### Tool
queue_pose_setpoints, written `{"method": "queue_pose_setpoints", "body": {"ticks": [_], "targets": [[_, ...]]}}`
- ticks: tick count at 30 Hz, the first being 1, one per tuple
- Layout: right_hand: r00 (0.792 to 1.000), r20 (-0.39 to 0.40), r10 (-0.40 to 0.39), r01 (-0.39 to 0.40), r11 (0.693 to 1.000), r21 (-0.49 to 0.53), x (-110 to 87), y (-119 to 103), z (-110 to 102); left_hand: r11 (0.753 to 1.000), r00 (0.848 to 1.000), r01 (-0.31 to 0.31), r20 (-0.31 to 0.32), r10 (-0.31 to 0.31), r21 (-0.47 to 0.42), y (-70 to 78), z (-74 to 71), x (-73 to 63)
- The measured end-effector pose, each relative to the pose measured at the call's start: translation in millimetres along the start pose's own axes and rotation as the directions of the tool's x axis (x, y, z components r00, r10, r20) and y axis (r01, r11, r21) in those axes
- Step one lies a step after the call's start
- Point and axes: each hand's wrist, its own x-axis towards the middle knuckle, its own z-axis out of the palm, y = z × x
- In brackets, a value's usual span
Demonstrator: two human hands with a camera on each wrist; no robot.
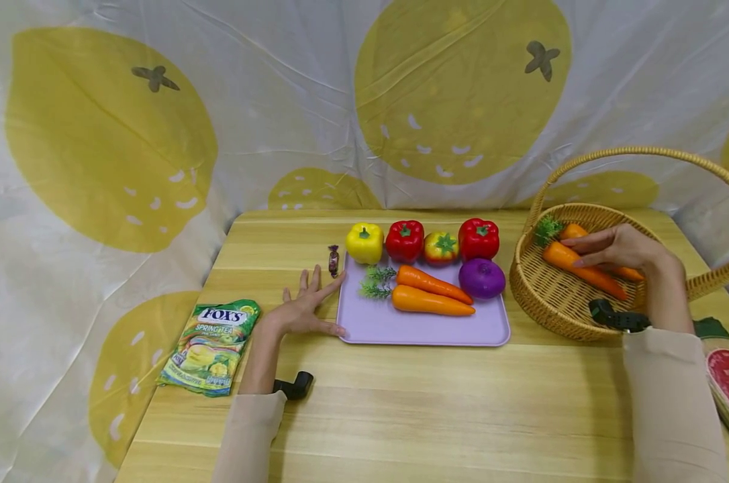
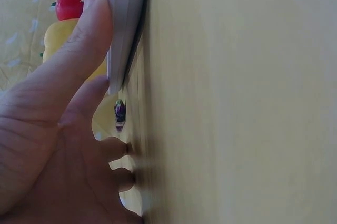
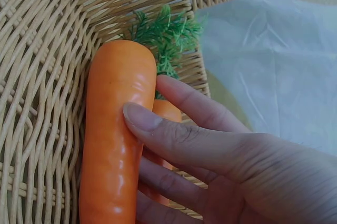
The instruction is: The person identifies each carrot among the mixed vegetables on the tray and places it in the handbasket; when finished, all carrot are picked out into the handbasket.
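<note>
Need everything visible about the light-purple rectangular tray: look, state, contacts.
The light-purple rectangular tray has rounded corners and a low raised rim; it looks like smooth plastic. It appears to lie flat on the pale wood-grain table, left of the tan woven basket. It bears two tapered orange carrots, a round purple vegetable, a yellow pepper, two red peppers and a red-and-yellow tomato, hiding most of its far rim. The left grip touches its left rim with thumb and index finger.
</note>
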Motion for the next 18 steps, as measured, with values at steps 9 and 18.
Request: {"method": "queue_pose_setpoints", "body": {"ticks": [9,18], "targets": [[1.0,-0.018,-0.026,0.023,0.993,-0.115,-1.2,-3.3,-3.0,1.0,1.0,-0.005,-0.002,0.005,0.003,0.0,0.1,-0.1],[0.997,-0.044,-0.063,0.052,0.974,-0.222,-16.5,-29.4,-8.9,1.0,1.0,0.001,-0.007,-0.001,0.002,-1.8,1.6,1.4]]}}
